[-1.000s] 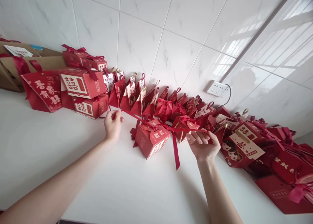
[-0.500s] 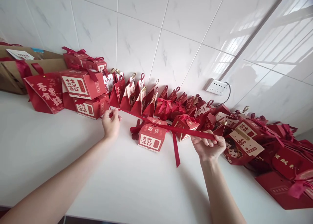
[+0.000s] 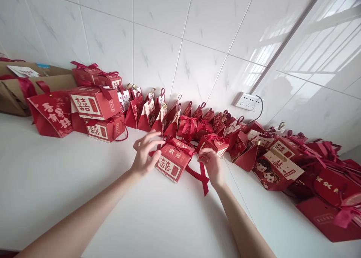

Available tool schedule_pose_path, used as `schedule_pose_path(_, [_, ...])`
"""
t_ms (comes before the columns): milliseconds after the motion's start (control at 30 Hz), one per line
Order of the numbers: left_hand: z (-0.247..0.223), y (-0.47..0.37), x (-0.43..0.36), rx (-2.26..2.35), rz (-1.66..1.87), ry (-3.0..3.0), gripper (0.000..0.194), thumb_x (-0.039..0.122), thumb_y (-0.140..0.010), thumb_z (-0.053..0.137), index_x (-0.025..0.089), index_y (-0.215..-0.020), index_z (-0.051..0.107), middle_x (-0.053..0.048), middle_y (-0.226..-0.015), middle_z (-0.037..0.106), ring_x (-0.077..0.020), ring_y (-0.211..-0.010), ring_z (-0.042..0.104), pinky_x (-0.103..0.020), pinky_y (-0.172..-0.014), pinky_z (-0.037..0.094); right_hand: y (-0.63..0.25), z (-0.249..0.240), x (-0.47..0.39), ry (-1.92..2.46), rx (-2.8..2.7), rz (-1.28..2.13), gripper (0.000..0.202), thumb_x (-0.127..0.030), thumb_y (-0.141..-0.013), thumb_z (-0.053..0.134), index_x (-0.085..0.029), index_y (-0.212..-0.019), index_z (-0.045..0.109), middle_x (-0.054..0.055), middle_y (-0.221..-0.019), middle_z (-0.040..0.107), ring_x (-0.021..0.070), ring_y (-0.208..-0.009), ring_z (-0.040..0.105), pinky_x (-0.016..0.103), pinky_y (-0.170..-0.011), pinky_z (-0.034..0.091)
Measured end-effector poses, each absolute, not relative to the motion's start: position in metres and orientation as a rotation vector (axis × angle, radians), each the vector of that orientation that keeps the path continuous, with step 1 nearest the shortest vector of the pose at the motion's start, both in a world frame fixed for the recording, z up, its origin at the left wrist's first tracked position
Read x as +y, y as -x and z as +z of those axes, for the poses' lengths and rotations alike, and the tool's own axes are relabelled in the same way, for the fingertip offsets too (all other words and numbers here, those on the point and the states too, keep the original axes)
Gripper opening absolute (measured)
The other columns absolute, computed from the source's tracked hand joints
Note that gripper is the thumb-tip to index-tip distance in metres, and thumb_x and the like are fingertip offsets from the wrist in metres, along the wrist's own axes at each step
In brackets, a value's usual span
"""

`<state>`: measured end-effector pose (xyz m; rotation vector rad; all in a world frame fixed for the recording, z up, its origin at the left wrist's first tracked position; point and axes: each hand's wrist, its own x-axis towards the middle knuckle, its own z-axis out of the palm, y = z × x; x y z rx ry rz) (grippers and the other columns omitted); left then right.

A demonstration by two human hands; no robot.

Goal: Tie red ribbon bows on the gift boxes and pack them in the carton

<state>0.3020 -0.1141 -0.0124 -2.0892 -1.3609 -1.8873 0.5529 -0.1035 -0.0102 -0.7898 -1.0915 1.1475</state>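
A small red gift box with a white front panel and Chinese characters sits on the white counter. Red ribbon lies across its top, and its loose tails trail onto the counter to the right. At the box's left side is my left hand, fingers spread and thumb by the box edge, with nothing in it. My right hand hovers just right of the box above the ribbon tails. Its fingers are bent and loosely apart, and no ribbon shows between them.
Stacked red boxes and a brown paper bag stand to the left. Several small triangular gift bags line the tiled wall. More red boxes and bags crowd the right side. A power strip with a cable is on the wall.
Both hands have let go of the ribbon, which was stretched taut between them, and moved inward to either side of the box. The ribbon now hangs slack, its tails on the right.
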Motion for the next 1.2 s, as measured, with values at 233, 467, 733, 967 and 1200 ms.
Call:
schedule_pose_path(233, [-0.021, -0.309, -0.119, -1.320, -1.895, 2.684, 0.039, 0.043, -0.084, 0.041, 0.019, -0.112, 0.052, -0.013, -0.124, 0.055, -0.0260, -0.116, 0.051, -0.040, -0.095, 0.042, -0.529, -0.015, -0.122, 0.887, -1.483, 1.170, 0.039, -0.051, -0.081, 0.058, -0.031, -0.114, 0.053, 0.004, -0.124, 0.056, 0.0218, -0.117, 0.049, 0.038, -0.096, 0.042])
schedule_pose_path(467, [-0.013, -0.311, -0.122, -1.589, -2.421, 2.708, 0.030, 0.042, -0.078, 0.053, 0.020, -0.097, 0.049, -0.004, -0.084, 0.059, -0.0124, -0.057, 0.053, -0.027, -0.053, 0.045, -0.532, -0.012, -0.123, 0.937, -1.486, 1.150, 0.036, -0.052, -0.081, 0.057, -0.027, -0.106, 0.056, 0.005, -0.115, 0.058, 0.0221, -0.107, 0.056, 0.036, -0.089, 0.046])
schedule_pose_path(733, [-0.010, -0.311, -0.121, -1.698, -2.046, 2.895, 0.017, 0.035, -0.075, 0.055, 0.019, -0.072, 0.051, -0.001, -0.082, 0.055, -0.0156, -0.073, 0.054, -0.027, -0.065, 0.046, -0.536, -0.011, -0.120, 1.043, -1.426, 1.240, 0.036, -0.050, -0.075, 0.065, -0.025, -0.099, 0.057, 0.004, -0.101, 0.063, 0.0198, -0.089, 0.061, 0.030, -0.075, 0.050])
schedule_pose_path(967, [-0.008, -0.307, -0.120, -1.862, -2.123, 3.148, 0.030, 0.046, -0.074, 0.061, 0.019, -0.087, 0.055, -0.002, -0.075, 0.060, -0.0144, -0.063, 0.056, -0.025, -0.055, 0.045, -0.543, -0.016, -0.116, 1.002, -1.337, 1.321, 0.039, -0.060, -0.077, 0.057, -0.021, -0.073, 0.058, -0.001, -0.068, 0.059, 0.0142, -0.062, 0.056, 0.026, -0.059, 0.045])
schedule_pose_path(1200, [-0.014, -0.311, -0.116, -1.970, -2.087, 3.167, 0.038, 0.050, -0.070, 0.067, 0.018, -0.084, 0.053, -0.003, -0.077, 0.064, -0.0165, -0.066, 0.059, -0.028, -0.059, 0.045, -0.539, -0.005, -0.118, 0.902, -1.157, 1.508, 0.037, -0.039, -0.061, 0.080, -0.020, -0.064, 0.048, -0.005, -0.062, 0.059, 0.0092, -0.050, 0.051, 0.021, -0.048, 0.040])
